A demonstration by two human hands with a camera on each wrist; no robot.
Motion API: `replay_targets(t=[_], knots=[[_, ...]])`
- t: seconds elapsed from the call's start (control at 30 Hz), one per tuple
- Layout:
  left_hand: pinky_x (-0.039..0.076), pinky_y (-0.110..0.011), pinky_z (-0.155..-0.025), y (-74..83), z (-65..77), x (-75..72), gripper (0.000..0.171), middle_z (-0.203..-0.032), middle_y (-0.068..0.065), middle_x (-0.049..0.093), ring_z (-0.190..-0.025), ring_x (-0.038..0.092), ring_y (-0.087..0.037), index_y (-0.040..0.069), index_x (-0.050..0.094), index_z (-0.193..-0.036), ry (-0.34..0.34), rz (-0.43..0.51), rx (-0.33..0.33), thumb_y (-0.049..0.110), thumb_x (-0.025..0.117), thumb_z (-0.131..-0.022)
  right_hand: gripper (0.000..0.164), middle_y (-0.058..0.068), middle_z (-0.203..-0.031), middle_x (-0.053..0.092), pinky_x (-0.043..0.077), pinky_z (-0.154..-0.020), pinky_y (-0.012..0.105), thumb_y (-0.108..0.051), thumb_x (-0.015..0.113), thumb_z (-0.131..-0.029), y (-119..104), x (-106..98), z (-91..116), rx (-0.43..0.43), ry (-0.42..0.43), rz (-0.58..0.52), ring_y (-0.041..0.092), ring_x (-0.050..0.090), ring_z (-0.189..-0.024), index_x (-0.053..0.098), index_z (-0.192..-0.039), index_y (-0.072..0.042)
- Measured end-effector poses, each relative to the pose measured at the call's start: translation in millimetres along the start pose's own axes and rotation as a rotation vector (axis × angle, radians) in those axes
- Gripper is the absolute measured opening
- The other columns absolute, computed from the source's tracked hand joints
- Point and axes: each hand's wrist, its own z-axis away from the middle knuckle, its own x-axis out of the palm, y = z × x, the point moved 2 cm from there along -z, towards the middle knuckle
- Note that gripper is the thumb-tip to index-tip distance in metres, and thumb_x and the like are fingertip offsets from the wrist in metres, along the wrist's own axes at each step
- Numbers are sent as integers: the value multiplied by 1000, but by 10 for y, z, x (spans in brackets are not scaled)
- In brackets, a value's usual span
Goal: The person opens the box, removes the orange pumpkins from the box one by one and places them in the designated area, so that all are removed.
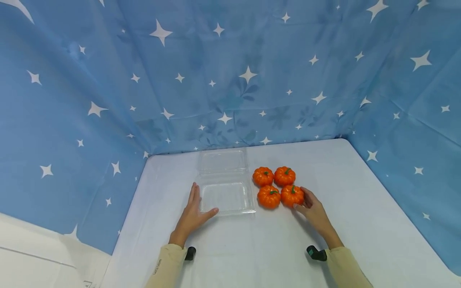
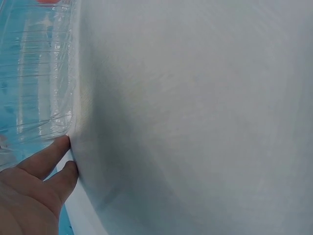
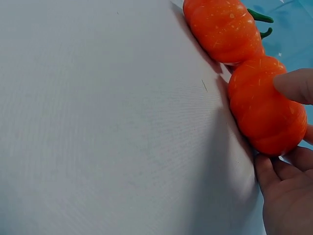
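Note:
Several small orange toy pumpkins with green stems stand in a close cluster on the white table, right of a clear plastic box (image 1: pixel 227 198) whose lid (image 1: pixel 222 161) lies folded back. My right hand (image 1: pixel 314 211) grips the front right pumpkin (image 1: pixel 292 196), thumb on its near side and fingers around its right side. In the right wrist view, that pumpkin (image 3: pixel 266 110) sits between thumb and fingertips, against its neighbour (image 3: pixel 222 29). My left hand (image 1: pixel 192 216) holds nothing; its fingers are straight and its thumb spread, at the box's front left corner.
The white table (image 1: pixel 230 252) has rounded corners at the back. Blue curtains (image 1: pixel 223 76) with white stars hang behind it and along both sides. Two more pumpkins stand in the back row, one left (image 1: pixel 263 176) and one right (image 1: pixel 284 176).

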Motion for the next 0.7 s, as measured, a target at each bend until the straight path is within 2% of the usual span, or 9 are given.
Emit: replay_targets(t=[0.4,0.57,0.7], knots=[[39,-65,-117,18,-52,53,123,-180,-9,-7,-150,43,-42,5,6,-172,8,-18,5,61,79,-91,80,32,-171,22,24,-123,50,-6,69,-103,58,-16,-21,-16,13,22,47,22,-159,21,-165,9],[38,-68,-116,14,-64,64,120,-180,-9,-7,-157,29,-42,8,9,-173,22,-31,22,63,78,-91,87,30,-174,14,22,-124,53,-11,70,-103,60,-28,-20,-3,-1,1,46,17,-160,13,-168,7],[36,-70,-116,41,-77,20,115,-179,-9,-10,-159,21,-44,12,7,-174,33,-47,16,64,73,-95,88,31,-174,12,22,-124,60,-21,68,-106,8,-59,-44,-8,7,39,50,16,-159,11,-169,5]])
